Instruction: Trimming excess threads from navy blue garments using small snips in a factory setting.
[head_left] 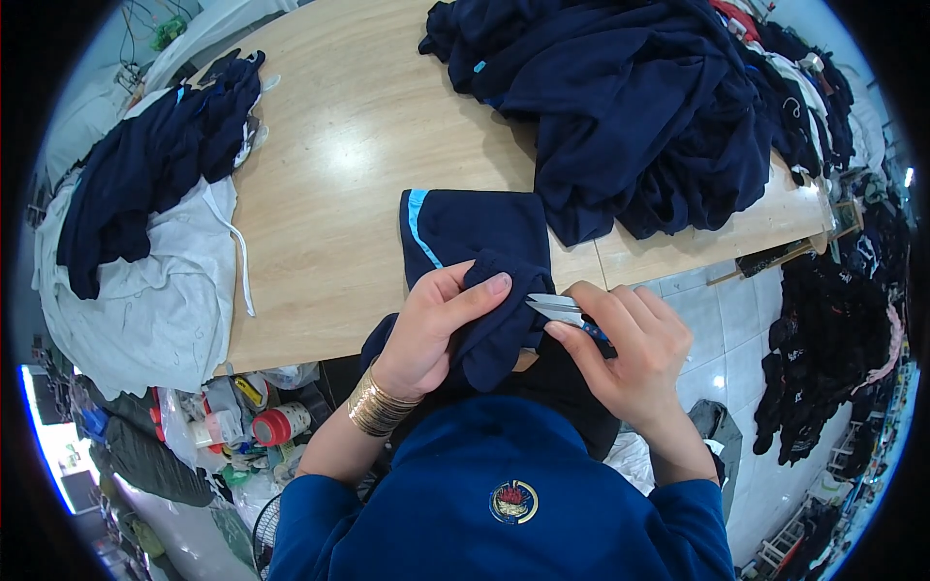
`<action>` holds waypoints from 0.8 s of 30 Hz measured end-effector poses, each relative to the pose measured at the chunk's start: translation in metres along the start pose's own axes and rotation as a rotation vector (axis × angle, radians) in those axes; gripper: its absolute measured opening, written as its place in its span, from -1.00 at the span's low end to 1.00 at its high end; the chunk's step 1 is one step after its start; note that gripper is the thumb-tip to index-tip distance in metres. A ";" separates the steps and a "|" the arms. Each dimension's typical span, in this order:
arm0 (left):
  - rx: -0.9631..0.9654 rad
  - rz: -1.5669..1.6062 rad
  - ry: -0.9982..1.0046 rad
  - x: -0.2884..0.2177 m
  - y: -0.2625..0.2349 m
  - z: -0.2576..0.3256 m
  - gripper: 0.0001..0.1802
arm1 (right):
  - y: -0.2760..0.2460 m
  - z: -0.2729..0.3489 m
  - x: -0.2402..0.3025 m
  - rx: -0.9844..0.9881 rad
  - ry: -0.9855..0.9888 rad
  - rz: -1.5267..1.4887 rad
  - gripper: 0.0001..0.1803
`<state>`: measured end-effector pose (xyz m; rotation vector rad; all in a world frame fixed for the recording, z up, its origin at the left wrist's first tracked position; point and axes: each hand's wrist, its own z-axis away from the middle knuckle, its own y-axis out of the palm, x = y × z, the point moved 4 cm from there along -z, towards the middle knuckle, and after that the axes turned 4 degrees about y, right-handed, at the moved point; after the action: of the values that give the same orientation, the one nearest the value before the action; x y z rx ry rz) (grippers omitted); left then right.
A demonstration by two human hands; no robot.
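A navy garment piece [484, 223] with a light blue stripe hangs over the table's front edge. My left hand [431, 324], with gold bangles at its wrist, pinches a bunched fold of it between thumb and fingers. In my right hand [630, 349] is a pair of thread snips [557, 308] with silver blades and a blue handle. The blade tips point left and meet the edge of the fold beside my left thumb. Whether a thread lies between the blades is too small to tell.
A large heap of navy garments [630, 107] covers the table's [329, 184] far right. At the left edge, navy clothing [145, 179] lies on white fabric [126, 310]. Below the table on the left are bags and a red-lidded jar [281, 424]. Dark clothes [823, 358] are piled on the tiled floor at right.
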<state>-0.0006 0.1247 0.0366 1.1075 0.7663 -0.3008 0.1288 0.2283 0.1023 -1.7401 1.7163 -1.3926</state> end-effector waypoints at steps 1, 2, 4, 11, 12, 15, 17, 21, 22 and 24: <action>0.003 0.002 0.003 0.000 0.000 0.000 -0.77 | 0.000 0.000 0.000 0.000 -0.001 -0.001 -0.75; 0.007 0.004 0.005 0.000 0.000 0.000 -0.77 | 0.000 0.000 0.000 -0.002 0.000 -0.009 -0.75; 0.003 0.001 0.006 0.001 -0.001 0.000 -0.77 | 0.000 0.000 0.000 -0.003 0.001 -0.017 -0.76; 0.005 0.001 0.002 0.001 -0.001 0.000 -0.77 | 0.001 0.001 -0.001 0.007 0.011 -0.005 -0.77; 0.006 0.001 0.001 0.002 -0.001 0.000 -0.77 | 0.001 0.001 -0.001 0.009 0.013 -0.002 -0.77; 0.001 0.001 0.006 0.002 -0.001 -0.001 -0.77 | -0.001 0.000 0.001 0.007 0.001 0.028 -0.79; 0.009 -0.007 0.009 0.002 -0.002 -0.001 -0.77 | -0.001 0.000 0.001 0.009 0.003 0.031 -0.79; 0.010 -0.013 0.018 0.002 -0.002 -0.001 -0.77 | -0.001 -0.001 -0.002 0.011 0.043 -0.041 -0.81; 0.007 -0.022 0.017 0.002 -0.002 0.000 -0.76 | 0.001 -0.001 -0.005 0.012 0.042 -0.041 -0.81; 0.001 -0.030 0.020 0.002 -0.002 0.001 -0.76 | 0.002 0.001 -0.017 -0.074 0.103 -0.246 -0.74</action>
<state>-0.0005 0.1234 0.0340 1.1015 0.8013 -0.3159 0.1319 0.2423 0.0937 -2.0085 1.6695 -1.5629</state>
